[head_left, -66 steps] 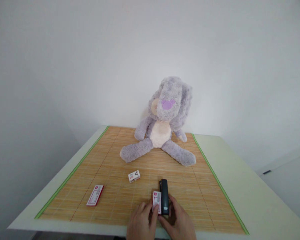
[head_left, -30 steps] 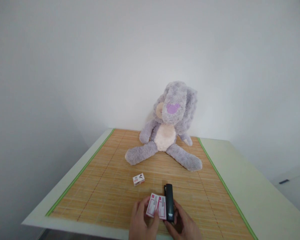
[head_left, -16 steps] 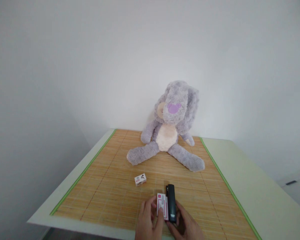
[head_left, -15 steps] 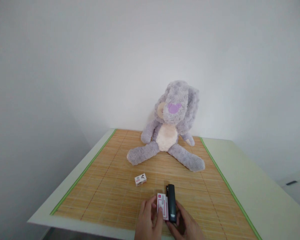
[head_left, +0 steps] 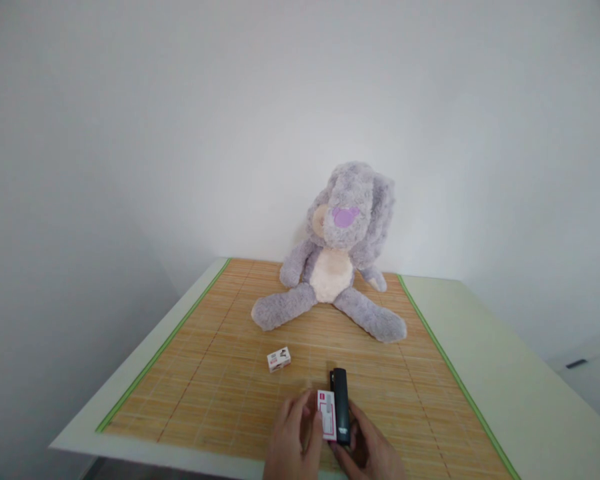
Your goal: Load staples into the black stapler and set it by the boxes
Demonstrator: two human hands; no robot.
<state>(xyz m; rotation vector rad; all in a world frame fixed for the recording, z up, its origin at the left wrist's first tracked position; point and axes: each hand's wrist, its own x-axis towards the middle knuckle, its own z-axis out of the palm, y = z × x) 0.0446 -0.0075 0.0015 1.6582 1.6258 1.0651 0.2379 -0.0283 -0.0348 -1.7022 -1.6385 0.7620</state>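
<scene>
My left hand (head_left: pixel 293 443) is at the bottom edge, its fingers closed on white-and-red cards (head_left: pixel 326 413) stacked together. My right hand (head_left: pixel 370 455) grips a black stapler (head_left: pixel 341 405) that stands upright on the bamboo mat (head_left: pixel 220 380). The cards are pressed against the stapler's left side. A small white staple box (head_left: pixel 279 359) lies on the mat, apart from my hands, up and to the left.
A grey plush rabbit (head_left: pixel 337 253) sits at the back of the mat against the white wall. The mat has green edging and lies on a pale table (head_left: pixel 505 373). A white cabinet with a dark handle (head_left: pixel 575 364) shows at the far right.
My left hand fetched the second card from the left of the mat, fanned the two beside the stapler, then squared them into one stack. The camera shifted slightly.
</scene>
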